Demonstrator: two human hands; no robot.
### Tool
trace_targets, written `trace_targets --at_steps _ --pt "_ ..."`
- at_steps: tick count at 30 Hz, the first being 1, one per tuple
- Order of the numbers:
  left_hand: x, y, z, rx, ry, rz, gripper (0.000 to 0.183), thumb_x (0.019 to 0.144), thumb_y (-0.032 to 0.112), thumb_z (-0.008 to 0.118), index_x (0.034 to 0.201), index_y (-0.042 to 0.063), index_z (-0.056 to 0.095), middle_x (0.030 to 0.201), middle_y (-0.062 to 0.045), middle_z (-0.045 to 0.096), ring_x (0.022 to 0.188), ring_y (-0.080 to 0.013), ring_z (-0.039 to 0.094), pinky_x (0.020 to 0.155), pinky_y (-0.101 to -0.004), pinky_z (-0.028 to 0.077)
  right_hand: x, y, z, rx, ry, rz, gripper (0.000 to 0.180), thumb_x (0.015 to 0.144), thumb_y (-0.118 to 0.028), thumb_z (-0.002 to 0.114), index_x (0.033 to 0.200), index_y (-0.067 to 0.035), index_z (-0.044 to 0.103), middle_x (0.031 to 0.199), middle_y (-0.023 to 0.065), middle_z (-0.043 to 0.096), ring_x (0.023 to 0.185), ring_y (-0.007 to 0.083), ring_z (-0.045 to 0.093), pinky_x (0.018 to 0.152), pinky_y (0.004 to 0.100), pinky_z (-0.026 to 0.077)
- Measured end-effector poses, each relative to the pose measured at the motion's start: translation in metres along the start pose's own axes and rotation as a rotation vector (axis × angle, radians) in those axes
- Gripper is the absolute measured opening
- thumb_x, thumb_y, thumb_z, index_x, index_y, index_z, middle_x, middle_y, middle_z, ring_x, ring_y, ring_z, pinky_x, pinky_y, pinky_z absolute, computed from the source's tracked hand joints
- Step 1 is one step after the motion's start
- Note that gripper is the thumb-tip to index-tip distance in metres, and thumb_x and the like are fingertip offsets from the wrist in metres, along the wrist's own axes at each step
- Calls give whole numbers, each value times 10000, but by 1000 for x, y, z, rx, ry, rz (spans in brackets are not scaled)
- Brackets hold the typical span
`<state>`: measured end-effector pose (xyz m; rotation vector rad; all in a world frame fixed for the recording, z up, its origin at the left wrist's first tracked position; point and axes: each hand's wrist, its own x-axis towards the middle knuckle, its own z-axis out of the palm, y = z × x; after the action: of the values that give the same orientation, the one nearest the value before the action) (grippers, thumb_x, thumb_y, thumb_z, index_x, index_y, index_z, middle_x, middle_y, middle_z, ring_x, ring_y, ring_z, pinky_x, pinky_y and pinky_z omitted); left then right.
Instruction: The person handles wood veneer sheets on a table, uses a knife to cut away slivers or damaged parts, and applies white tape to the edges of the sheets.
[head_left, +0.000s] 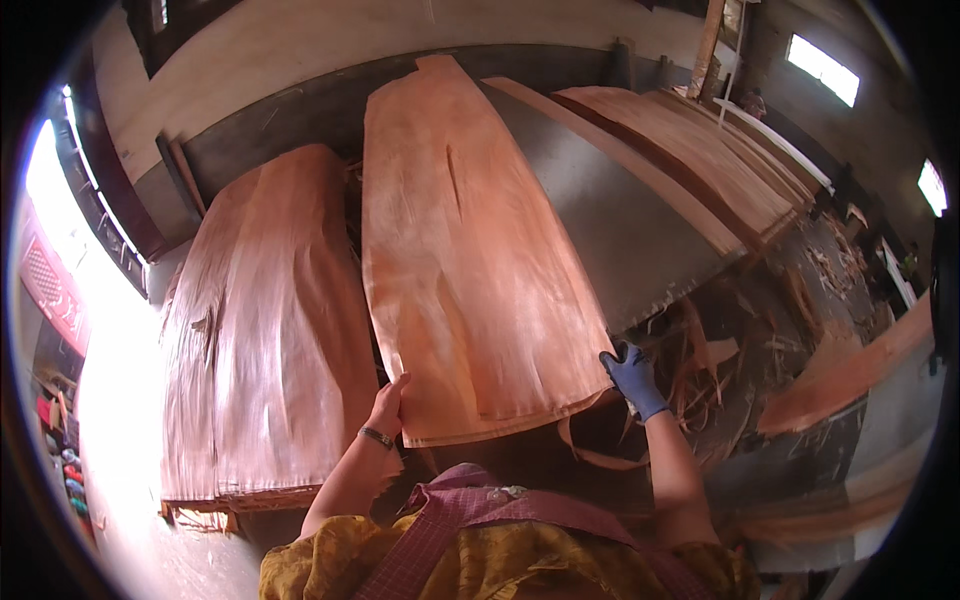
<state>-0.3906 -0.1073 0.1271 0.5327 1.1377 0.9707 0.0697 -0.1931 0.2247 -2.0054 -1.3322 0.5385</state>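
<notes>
A long reddish-brown wood veneer sheet (480, 247) stretches away in front of me, with a narrow split near its far part. Its near end shows at least two overlapping layers. My left hand (388, 405), bare and with a bracelet at the wrist, grips the sheet's left edge close to the near corner. At the near right corner, my right hand (636, 379) in a blue glove with dark fingertips holds the edge. A small pale thing shows under the right palm; what it is cannot be made out.
Left stands a stack of veneer (262, 337) on a low wooden support. A smooth grey tabletop (607, 202) lies right of the sheet, with a veneer strip (630, 165) and more stacked veneer (690, 150) beyond. Torn veneer scraps (697, 352) hang and lie at lower right.
</notes>
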Motion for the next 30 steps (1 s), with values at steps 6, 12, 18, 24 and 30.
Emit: trace_targets --at_steps 6,12,18,24,30 --pt "46 -17 87 -159 67 -91 297 905 274 681 998 -6 645 891 -131 699 744 -268 703 684 -398 603 100 71 -58 -46 9 -86 333 834 -308 690 937 9 690 785 181 697 778 349 684 741 431 523" --pt "104 -47 148 -41 184 8 311 884 334 715 753 56 675 583 -21 586 432 -144 532 405 -309 423 199 168 -76 -230 189 -265 404 813 -313 745 1031 16 656 964 210 695 913 378 666 808 441 521" --pt "130 -75 196 161 369 5 204 857 222 749 754 72 654 587 3 539 427 -111 462 383 -302 339 281 238 -99 -65 -16 -134 425 819 -347 735 1048 5 670 956 208 705 896 380 673 794 443 522" --pt "182 -108 250 271 527 94 186 813 166 781 766 37 656 700 -1 626 572 -100 573 492 -283 439 358 305 -112 93 -122 -50 363 837 -269 753 1030 24 657 845 55 686 626 136 595 578 310 493" --pt "204 -122 289 450 731 153 207 795 193 791 763 34 662 628 16 596 493 -97 551 440 -277 416 433 341 -121 326 -411 69 476 851 -328 748 1142 33 641 998 120 686 842 226 625 759 368 518"
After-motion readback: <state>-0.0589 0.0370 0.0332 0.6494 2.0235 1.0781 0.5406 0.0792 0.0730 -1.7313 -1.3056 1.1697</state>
